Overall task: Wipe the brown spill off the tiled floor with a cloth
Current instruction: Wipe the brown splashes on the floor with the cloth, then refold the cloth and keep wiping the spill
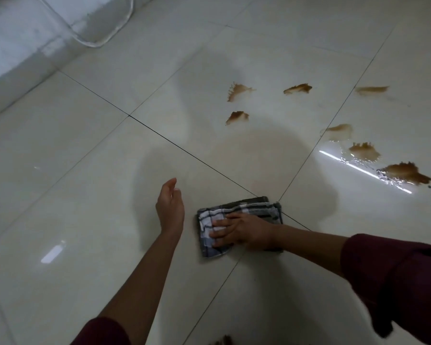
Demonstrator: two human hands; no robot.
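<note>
Head view: R hand (237, 231) lies flat, palm down, fingers (219, 223) spread, pressing on a folded checked cloth (234, 210); not gripping it, just bearing down on top. Cloth sits on the tiled floor (85, 170) right where two grout lines cross, touching the floor, w/ its dark edge on the far side of the hand. L hand (170, 207) is just beside the cloth on its left, loose and empty, fingers relaxed & slightly curled, edge-on to the camera; can't tell if it touches the floor. Both forearms bare, dark red sleeves (393, 282) pushed up.

Brown spill (406, 173) is in several separate splashes, all beyond the R hand & off to its right, well apart from the cloth. Biggest, wettest patches are far right, by a bright light reflection. Smaller ones further ahead. One more brown mark (223, 341) at the bottom edge, nearer than both hands. Pale wall base beyond the L hand, far left.
</note>
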